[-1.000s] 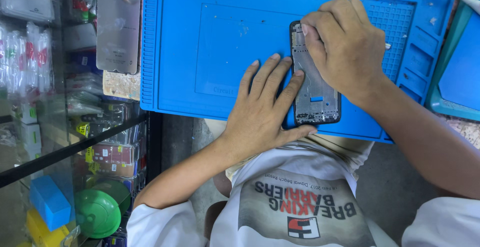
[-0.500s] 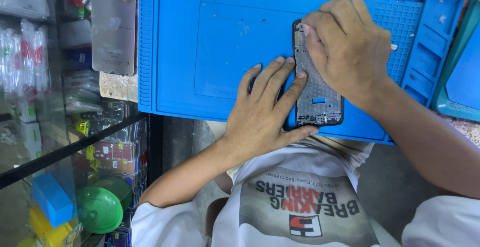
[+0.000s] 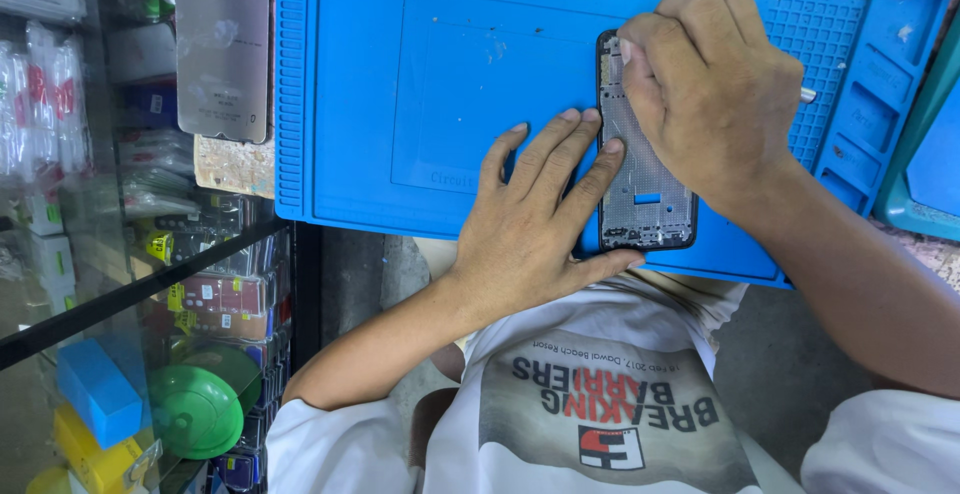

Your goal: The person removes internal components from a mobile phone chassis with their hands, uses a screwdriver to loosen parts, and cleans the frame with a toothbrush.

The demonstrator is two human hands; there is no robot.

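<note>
Left hand flat, fingers spread wide, tips pressing left edge of phone frame, thumb along its bottom edge. Right hand curled narrow over frame's top right, gripping thin tool, tip hidden. Frame lies on blue mat, near its front edge. Grey panel left of mat. Green bowl under glass counter.

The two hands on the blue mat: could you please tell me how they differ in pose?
The left hand lies flat, fingers spread, bracing the phone frame from its side; the right hand is curled over the frame's upper end. The left holds nothing; the right seems to hold a thin tool. Both touch the frame on the blue mat.
</note>
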